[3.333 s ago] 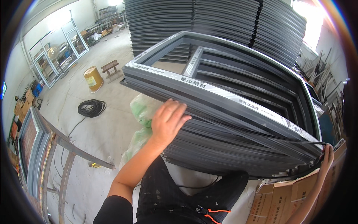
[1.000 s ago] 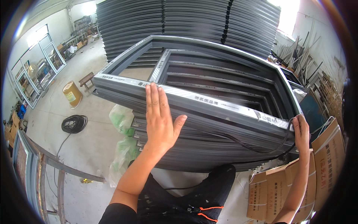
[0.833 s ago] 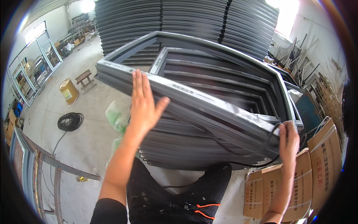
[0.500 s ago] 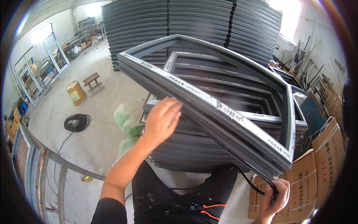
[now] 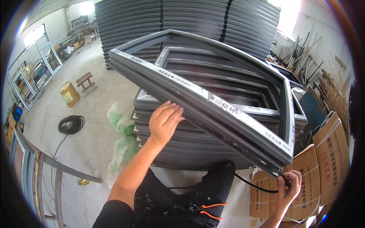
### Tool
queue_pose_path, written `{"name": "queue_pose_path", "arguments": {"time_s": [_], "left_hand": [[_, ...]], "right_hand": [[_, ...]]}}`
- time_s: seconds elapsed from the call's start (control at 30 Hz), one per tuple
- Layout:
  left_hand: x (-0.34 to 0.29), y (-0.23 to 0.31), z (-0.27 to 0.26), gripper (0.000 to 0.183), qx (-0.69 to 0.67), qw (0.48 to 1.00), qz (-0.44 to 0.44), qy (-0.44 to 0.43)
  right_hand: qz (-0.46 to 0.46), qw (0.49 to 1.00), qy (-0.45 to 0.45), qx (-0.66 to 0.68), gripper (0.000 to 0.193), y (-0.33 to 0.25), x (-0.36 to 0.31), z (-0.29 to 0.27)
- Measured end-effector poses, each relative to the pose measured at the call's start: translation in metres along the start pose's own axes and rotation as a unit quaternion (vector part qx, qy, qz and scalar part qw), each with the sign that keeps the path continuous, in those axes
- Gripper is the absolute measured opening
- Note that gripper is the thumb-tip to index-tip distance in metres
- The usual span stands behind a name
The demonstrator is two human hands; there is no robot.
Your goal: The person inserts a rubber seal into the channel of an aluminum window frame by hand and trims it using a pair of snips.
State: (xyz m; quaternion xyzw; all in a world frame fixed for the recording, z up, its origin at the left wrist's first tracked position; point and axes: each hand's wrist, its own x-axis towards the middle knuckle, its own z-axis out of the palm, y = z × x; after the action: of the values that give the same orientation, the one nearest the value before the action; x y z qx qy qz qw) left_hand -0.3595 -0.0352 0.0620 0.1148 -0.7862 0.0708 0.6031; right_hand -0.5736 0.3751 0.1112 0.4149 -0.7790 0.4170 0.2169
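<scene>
A dark grey metal window frame (image 5: 200, 96), with white printed film on its faces, lies tilted across a stack of similar frames (image 5: 182, 146). My left hand (image 5: 164, 122) rests its extended, slightly bent fingers against the frame's near side, left of the middle; its palm looks bare. Down at the near right corner, my right hand (image 5: 289, 187) is closed round a black rubber strip (image 5: 251, 185). The strip loops from that hand back toward my knee. Orange-handled pliers (image 5: 208, 210) lie on my dark trousers.
Cardboard boxes (image 5: 304, 186) stand close by my right hand. Behind rises a tall stack of dark profiles (image 5: 197, 21). Crumpled plastic film (image 5: 123, 144), a coil of black cable (image 5: 71, 124), a drum (image 5: 69, 95) and a small stool (image 5: 86, 81) are leftward. A rusty metal stand (image 5: 61, 163) is at lower left.
The whole view has shifted slightly, moving the scene left and up. My left hand, blurred before, now shows sharply against the frame's side. My right hand still grips the strip at the corner.
</scene>
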Motion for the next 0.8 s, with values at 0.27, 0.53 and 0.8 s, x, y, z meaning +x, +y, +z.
{"name": "queue_pose_path", "arguments": {"time_s": [0.27, 0.53, 0.8], "left_hand": [[0.002, 0.063, 0.009, 0.038, -0.031, 0.999, 0.020, -0.001], [-0.004, 0.070, 0.012, 0.038, -0.013, 1.000, -0.027, -0.002], [-0.004, 0.121, 0.033, 0.039, -0.094, 0.995, -0.012, 0.023]], "right_hand": [[0.011, 1.000, -0.018, 0.014, 0.014, 0.004, 0.006, 0.000], [0.040, 0.993, -0.024, 0.106, 0.018, 0.020, 0.007, 0.003], [0.077, 0.984, -0.033, 0.157, 0.019, 0.024, 0.003, 0.002]]}}
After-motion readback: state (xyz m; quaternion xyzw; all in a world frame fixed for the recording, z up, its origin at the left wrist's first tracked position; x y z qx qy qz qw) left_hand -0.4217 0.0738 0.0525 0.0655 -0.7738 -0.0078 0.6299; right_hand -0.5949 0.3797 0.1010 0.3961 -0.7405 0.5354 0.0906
